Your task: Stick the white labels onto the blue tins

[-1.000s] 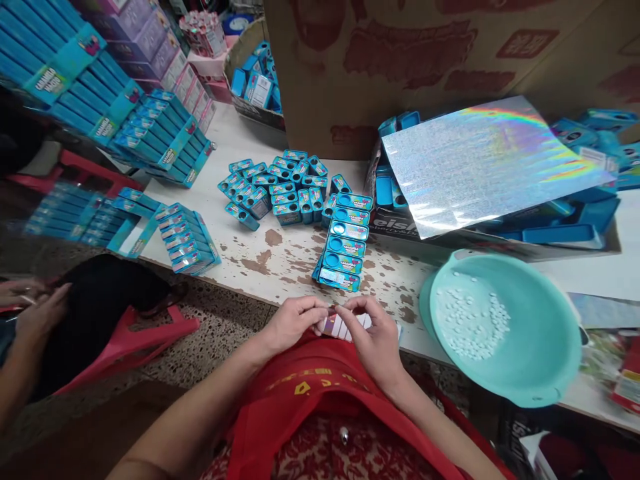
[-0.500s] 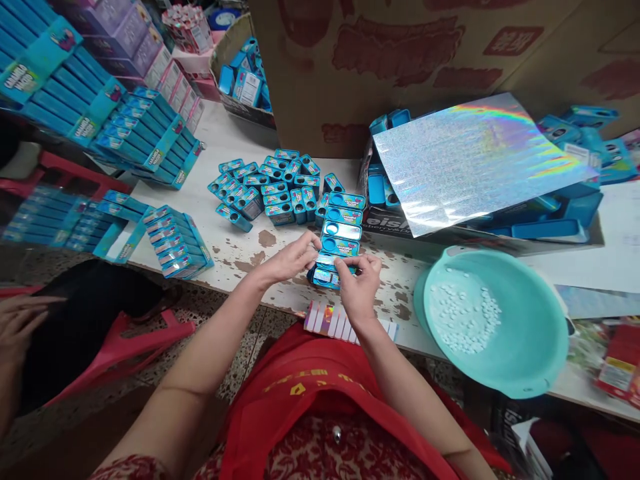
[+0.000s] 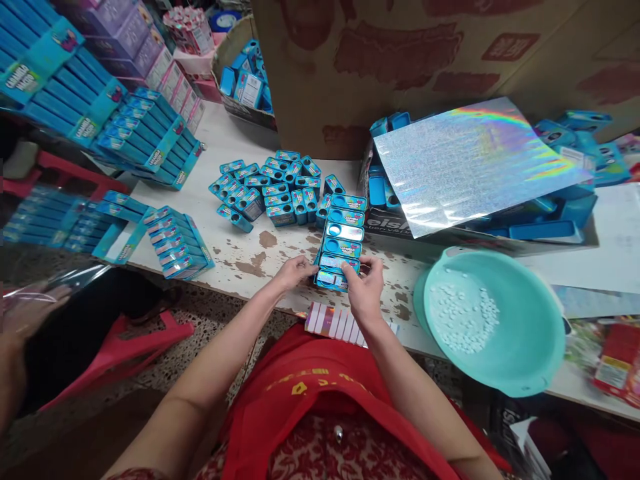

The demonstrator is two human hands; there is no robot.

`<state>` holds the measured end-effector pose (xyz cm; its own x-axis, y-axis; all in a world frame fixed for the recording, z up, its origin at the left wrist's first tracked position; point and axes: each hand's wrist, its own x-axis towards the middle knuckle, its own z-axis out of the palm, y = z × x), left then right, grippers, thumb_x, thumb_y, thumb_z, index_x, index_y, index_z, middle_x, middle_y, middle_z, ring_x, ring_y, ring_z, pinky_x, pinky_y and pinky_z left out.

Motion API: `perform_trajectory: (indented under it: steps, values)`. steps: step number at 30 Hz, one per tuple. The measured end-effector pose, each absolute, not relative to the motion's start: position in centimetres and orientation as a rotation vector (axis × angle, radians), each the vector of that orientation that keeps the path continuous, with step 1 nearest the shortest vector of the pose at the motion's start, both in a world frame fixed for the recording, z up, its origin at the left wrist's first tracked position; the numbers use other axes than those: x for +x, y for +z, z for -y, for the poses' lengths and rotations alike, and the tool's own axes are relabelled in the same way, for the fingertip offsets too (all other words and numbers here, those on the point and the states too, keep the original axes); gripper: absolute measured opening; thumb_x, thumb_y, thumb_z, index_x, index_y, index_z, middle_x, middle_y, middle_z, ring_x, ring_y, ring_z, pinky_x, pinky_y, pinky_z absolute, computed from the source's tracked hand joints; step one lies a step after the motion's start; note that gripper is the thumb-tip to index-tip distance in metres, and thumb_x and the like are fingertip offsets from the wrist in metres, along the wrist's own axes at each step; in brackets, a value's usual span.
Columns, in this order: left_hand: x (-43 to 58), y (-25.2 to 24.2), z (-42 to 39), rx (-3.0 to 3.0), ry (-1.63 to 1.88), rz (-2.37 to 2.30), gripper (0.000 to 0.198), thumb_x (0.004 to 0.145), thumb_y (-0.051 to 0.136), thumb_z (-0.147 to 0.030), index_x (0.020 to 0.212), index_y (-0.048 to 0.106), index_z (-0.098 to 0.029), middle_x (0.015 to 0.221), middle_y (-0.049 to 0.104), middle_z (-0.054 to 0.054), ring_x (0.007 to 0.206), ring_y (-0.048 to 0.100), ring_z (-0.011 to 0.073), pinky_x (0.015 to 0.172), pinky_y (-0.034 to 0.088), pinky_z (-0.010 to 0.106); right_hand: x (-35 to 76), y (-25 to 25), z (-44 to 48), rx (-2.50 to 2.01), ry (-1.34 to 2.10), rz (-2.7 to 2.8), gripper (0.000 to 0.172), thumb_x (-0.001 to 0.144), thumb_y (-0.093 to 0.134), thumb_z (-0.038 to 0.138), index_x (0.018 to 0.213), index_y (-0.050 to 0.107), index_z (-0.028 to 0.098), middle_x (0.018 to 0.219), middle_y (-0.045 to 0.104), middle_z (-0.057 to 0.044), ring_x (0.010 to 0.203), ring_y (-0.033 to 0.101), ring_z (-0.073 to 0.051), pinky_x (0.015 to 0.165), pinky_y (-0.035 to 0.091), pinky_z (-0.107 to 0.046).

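A row of small blue tins [image 3: 344, 233] with round openings stands in front of me, running away from the table's near edge. On the second-nearest tin [image 3: 327, 261] lies a silvery sticker strip. My right hand [image 3: 366, 288] grips this tin from the right, thumb on its top and fingers curled at its side. My left hand [image 3: 295, 273] is closed at the tin's left edge, thumb and forefinger together; what they pinch, if anything, is too small to make out. Closest to me, the nearest tin [image 3: 331, 280] also bears a pale strip. A sheet of sticker strips [image 3: 333, 321] lies at the table edge.
Loose blue tins [image 3: 280, 190] cluster beyond my left hand. A turquoise basin [image 3: 530, 333] with small white pellets stands right. Behind it, a shiny holographic sheet [image 3: 475, 160] covers a carton of tins. Packed blue boxes [image 3: 177, 243] stand left, near another person's hand [image 3: 35, 313].
My left hand has drawn back down and left from the tin's top to its edge. My right hand has shifted slightly right. The silvery strip between my fingers now lies on the tin.
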<state>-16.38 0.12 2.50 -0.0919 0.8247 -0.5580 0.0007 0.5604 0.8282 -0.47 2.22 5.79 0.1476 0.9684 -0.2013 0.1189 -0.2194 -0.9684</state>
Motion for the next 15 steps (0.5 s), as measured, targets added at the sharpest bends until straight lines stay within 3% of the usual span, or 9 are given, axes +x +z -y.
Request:
perform_trajectory:
  steps: [5,9,12,15]
  values:
    - [-17.3,1.3,1.9,0.823,0.912,-1.712,0.036,0.07,0.06,-0.051,0.063,0.046,-0.018,0.046,0.039,-0.008,0.043,0.036,0.007,0.045,0.026,0.02,2.2,5.5,-1.8,-1.434,1.298,1.09,0.029,0.078,0.053,0.041,0.098,0.05,0.019,0.095,0.056,-0.004,0.085,0.054,-0.016,0.077,0.045,-0.032]
    - [-16.8,-0.5,6.1,0.846,0.768,-1.835,0.039,0.078,0.047,-0.055,0.064,0.052,-0.019,0.051,0.049,-0.003,0.053,0.048,0.0127,0.053,0.035,0.023,7.4,3.7,1.6,-1.658,0.962,1.313,0.037,0.083,0.049,0.048,0.107,0.05,0.02,0.108,0.054,-0.009,0.101,0.051,-0.022,0.092,0.039,-0.042]
    - [-15.1,-2.3,8.6,0.86,0.52,-1.786,0.036,0.07,0.058,-0.053,0.074,0.061,-0.018,0.065,0.062,0.002,0.065,0.057,0.0177,0.059,0.04,0.026,11.0,0.7,5.3,-1.825,0.693,1.477,0.047,0.077,0.054,0.054,0.106,0.05,0.018,0.109,0.053,-0.013,0.107,0.047,-0.028,0.096,0.033,-0.049]
    - [-13.3,-3.7,9.4,0.829,0.488,-1.675,0.032,0.062,0.068,-0.04,0.082,0.062,-0.016,0.071,0.065,0.002,0.067,0.059,0.0178,0.062,0.042,0.025,13.1,-2.7,8.3,-2.004,0.78,1.268,0.065,0.067,0.06,0.062,0.11,0.048,0.015,0.107,0.054,-0.015,0.097,0.052,-0.028,0.088,0.04,-0.047]
